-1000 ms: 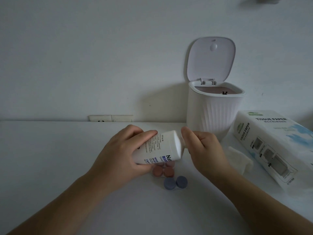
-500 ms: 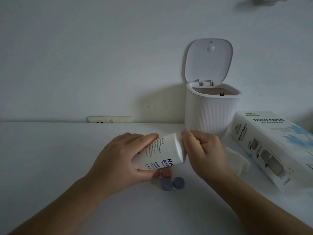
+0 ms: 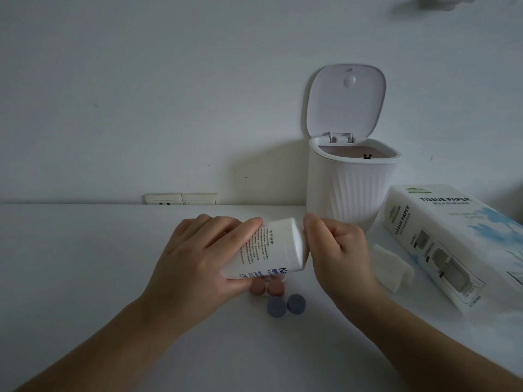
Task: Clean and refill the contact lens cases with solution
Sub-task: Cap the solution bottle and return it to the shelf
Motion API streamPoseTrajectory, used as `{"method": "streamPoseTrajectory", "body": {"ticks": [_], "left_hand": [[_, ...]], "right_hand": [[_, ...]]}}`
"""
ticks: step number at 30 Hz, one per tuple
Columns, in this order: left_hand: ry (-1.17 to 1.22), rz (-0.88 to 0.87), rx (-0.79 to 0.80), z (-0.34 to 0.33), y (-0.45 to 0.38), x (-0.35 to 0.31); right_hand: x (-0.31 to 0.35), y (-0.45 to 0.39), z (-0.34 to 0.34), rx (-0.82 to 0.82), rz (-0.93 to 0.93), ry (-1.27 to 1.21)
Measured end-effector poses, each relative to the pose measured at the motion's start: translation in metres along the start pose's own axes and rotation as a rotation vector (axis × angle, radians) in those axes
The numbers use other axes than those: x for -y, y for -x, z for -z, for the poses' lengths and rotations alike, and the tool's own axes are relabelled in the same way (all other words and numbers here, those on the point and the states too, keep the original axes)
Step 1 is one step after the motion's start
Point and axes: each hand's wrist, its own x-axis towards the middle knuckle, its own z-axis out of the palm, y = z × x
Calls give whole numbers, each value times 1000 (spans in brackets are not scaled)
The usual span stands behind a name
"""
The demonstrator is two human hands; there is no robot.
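I see the solution bottle (image 3: 271, 247) held above the middle of the worktop (image 3: 85, 264), its long axis tilted, base low toward the left and cap end raised toward the right. My left hand (image 3: 198, 256) wraps the bottle's lower body, fingers over the top and thumb beneath. My right hand (image 3: 336, 250) has its fingers curled at the cap end; the cap itself is hidden behind them, so I take it that they grip it there. Both forearms come in from the near edge.

Just under the bottle lie the pink lens case (image 3: 267, 287), partly hidden by my left thumb, and the blue lens case (image 3: 285, 305) a little nearer to me, both with lids on.

Toward the right, a folded tissue (image 3: 392, 271) lies beside the tissue paper box (image 3: 452, 244), which runs along the right edge. A white bin (image 3: 351, 188) with its lid up stands at the back edge. The worktop's left half offers broad open room.
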Motion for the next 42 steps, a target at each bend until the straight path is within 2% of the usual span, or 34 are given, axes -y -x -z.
{"method": "streamPoseTrajectory", "body": {"ticks": [4,7,11,13,18,22,28,34,36,38,42], "left_hand": [[27,14,-2,-4,-1,3],[76,63,3,-6,1,4],[384,319,47,-4,2,2],[563,435,55,-3,2,2],[818,581,-2,4,-6,-2],[960,670,-25,16,-19,-15],[1051,656,-101,53,-31,-65],[1170,663,58,98,-19,-119],[1211,650,149,111,-11,-119],[1101,620,199,123,0,-109],[1002,682,171,126,21,-76]], "right_hand": [[-4,-2,-2,10,-24,-34],[-7,-4,2,66,38,-82],[-11,-3,3,207,110,-154],[-10,-2,2,258,118,-98],[11,-1,3,356,52,79],[42,3,1,462,8,27],[88,39,-1,354,37,-63],[117,84,9,243,-2,-150],[118,94,21,253,7,-158],[116,102,36,268,-2,-134],[94,101,59,279,-76,-34]]}}
